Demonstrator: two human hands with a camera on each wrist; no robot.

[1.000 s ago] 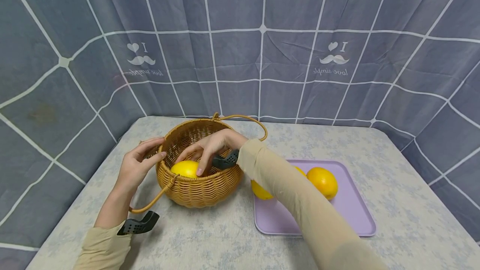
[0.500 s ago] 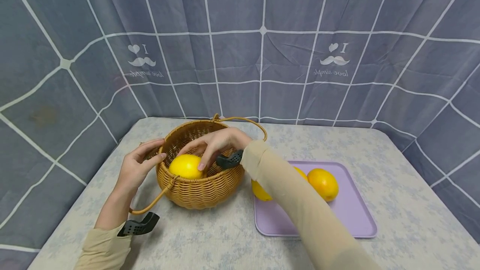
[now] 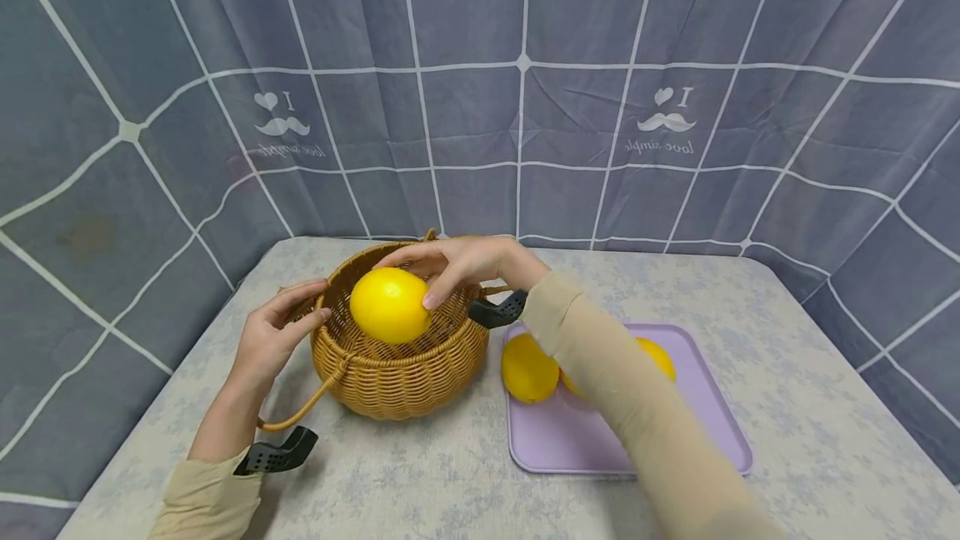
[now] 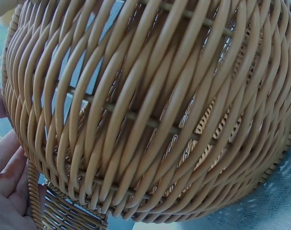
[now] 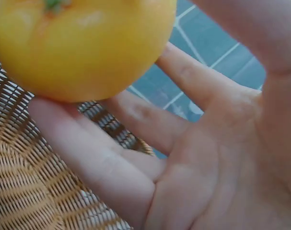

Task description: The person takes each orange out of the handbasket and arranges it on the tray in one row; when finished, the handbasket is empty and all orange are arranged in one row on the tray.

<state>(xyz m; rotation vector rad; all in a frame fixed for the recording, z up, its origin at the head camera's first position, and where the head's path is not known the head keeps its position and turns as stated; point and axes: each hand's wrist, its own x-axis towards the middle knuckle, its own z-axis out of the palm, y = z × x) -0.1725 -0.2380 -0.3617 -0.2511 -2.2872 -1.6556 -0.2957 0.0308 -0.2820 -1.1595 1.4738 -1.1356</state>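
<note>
My right hand (image 3: 472, 269) holds a smooth, plump yellow fruit (image 3: 390, 305) between thumb and fingers over the basket's opening. A small green stem end shows on this fruit (image 5: 87, 48) in the right wrist view, with fingertips against its underside. The round brown wicker basket (image 3: 405, 386) stands on the table. At its left rim, my left hand (image 3: 273, 327) grips the edge, thumb at the inner side and fingers around the outside. In the left wrist view, the woven wall of the basket (image 4: 150, 115) fills most of the picture, with part of the left hand (image 4: 8, 187) beside it.
A light purple tray (image 3: 562, 448) lies right of the basket. Several yellow-orange fruits (image 3: 529, 369) sit on it, partly hidden by the right sleeve (image 3: 645, 407). One thin basket handle (image 3: 300, 407) hangs at the front left. A grey-blue checked curtain (image 3: 480, 107) rises behind the table.
My right hand has lifted the yellow fruit from inside the basket up to above rim level, shifting slightly right and away. The left hand stays on the rim.
</note>
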